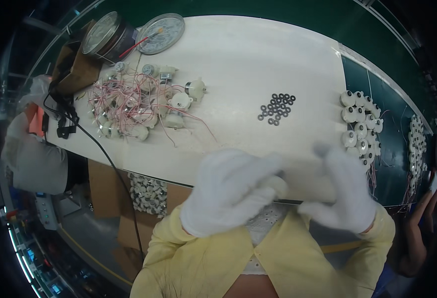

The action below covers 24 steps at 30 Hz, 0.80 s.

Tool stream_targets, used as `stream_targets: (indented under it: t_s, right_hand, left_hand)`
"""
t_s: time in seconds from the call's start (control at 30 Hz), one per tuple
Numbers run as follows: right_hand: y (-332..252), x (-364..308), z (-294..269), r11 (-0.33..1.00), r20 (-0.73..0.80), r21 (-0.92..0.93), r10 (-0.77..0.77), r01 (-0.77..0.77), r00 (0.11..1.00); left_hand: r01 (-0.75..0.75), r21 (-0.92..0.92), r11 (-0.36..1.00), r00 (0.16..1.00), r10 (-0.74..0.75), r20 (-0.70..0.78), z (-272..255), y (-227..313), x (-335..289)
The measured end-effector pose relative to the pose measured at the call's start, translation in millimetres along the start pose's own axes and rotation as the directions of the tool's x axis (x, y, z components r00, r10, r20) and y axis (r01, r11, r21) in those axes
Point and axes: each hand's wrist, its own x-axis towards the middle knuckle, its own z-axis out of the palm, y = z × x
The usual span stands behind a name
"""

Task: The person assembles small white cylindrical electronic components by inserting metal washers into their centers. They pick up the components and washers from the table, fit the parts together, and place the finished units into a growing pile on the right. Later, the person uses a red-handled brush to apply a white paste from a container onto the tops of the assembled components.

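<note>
My left hand (228,193), in a white glove, is closed in front of my body at the table's near edge. A rounded whitish piece, much like the small white motors, shows at its fingertips, partly hidden and blurred. To its right, my right hand (345,191), also gloved and smeared by motion, has its thumb and forefinger spread wide. A dark smudge sits at the forefinger's tip; I cannot tell what it is. Beyond both hands, several dark ring-shaped washers (276,107) lie loose in a cluster on the white tabletop (238,64).
A pile of white motors (144,102) with tangled red wires covers the table's left side. Behind it stand a metal tin (110,37) and a round lid (162,34) bearing a red-handled brush (141,43). Rows of motors (360,124) line the right. A person's arm (417,228) shows far right.
</note>
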Motion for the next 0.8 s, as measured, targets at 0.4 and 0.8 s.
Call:
stream_targets:
  t_s: [0.4,0.8]
  right_hand:
    - [-39,-56,108,0.081,-0.202,0.977,0.634,0.196,0.747]
    - [-4,-68,111,-0.261,0.02,0.957,0.499,0.128,0.866]
  left_hand:
    - [-0.086,0.223,0.971,0.984,0.048,0.17,-8,10,19]
    - [0.082,0.821,0.565,0.977,-0.207,0.045,-71,-92,39]
